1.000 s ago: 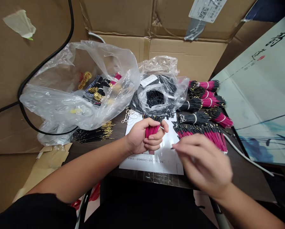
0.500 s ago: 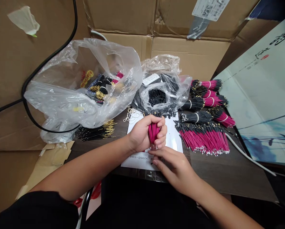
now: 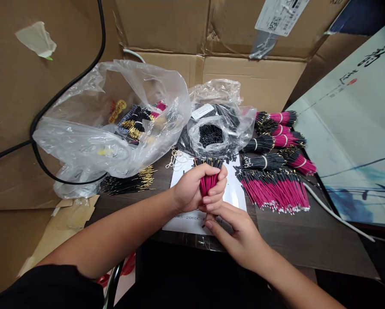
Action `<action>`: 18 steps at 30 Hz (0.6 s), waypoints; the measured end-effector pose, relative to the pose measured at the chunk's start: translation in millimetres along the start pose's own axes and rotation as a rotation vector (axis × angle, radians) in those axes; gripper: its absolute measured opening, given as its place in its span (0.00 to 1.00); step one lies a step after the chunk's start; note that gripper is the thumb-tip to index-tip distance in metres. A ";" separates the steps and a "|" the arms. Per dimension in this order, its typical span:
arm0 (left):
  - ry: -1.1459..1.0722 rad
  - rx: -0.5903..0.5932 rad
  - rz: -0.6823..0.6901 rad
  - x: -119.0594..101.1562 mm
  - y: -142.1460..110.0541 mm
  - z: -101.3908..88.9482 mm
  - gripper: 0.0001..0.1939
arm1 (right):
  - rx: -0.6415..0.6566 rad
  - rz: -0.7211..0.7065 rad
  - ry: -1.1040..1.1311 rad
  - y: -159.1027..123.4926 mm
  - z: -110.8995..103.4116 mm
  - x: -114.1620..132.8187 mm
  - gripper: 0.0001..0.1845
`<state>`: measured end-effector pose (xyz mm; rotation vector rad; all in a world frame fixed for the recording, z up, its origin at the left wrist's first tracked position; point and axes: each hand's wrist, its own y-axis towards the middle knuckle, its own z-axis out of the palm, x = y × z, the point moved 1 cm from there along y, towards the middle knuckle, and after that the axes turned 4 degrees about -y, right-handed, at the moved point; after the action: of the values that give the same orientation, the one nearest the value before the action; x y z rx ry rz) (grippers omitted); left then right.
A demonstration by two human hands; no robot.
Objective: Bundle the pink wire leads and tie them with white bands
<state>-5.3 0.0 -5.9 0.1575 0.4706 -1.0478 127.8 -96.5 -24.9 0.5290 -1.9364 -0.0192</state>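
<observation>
My left hand [image 3: 192, 189] is closed around a bundle of magenta wires [image 3: 207, 184] with black upper ends, held upright above a printed white sheet [image 3: 189, 223]. My right hand [image 3: 235, 225] is just below, its index finger touching the underside of the left hand. Its thumb and fingertips are drawn together, and a small dark piece shows at the thumb tip; whether it is gripped is hard to see. The bundle's lower ends are hidden by my fingers. Behind the bundle sits an open plastic bag [image 3: 195, 137] of short black tubes [image 3: 210, 135].
Loose magenta-and-black wires [image 3: 276, 191] lie to the right, with banded bundles [image 3: 265, 162] behind them. At left, a large clear bag [image 3: 79, 137] holds more bundles, near loose black wires with gold tips [image 3: 128, 180]. Rubber bands [image 3: 176, 159] lie by the sheet. A black cable [image 3: 34, 128] hangs at left.
My right hand's fingertips have moved up against the underside of my left hand, covering the wires' lower ends. The whole view has shifted slightly; the left hand keeps its hold.
</observation>
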 end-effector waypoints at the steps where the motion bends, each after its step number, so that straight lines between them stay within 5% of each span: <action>1: 0.004 -0.001 -0.012 -0.1 -0.5 0.5 0.10 | -0.001 0.003 0.006 -0.1 0.8 -0.5 0.11; 4: 0.029 0.010 -0.041 0.2 -1.8 1.9 0.08 | 0.003 0.003 0.016 -0.1 4.0 -1.7 0.17; 9: 0.106 0.017 -0.045 1.9 -3.6 2.7 0.07 | 0.026 0.015 0.012 -2.9 3.1 0.4 0.13; 12: 0.164 -0.005 -0.065 2.5 -4.9 2.1 0.01 | 0.170 0.062 -0.021 -5.4 -16.0 10.3 0.05; 14: 0.194 -0.004 -0.077 2.8 -5.7 1.6 0.06 | 0.222 0.020 -0.031 -3.4 -38.9 21.5 0.05; 18: 0.205 0.019 -0.073 3.6 -6.5 0.2 0.16 | -0.088 -0.140 -0.265 14.9 -86.0 42.9 0.14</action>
<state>-9.3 -6.2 -6.7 0.2682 0.6560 -1.1136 184.1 -79.6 52.6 0.6273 -2.1403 -0.2754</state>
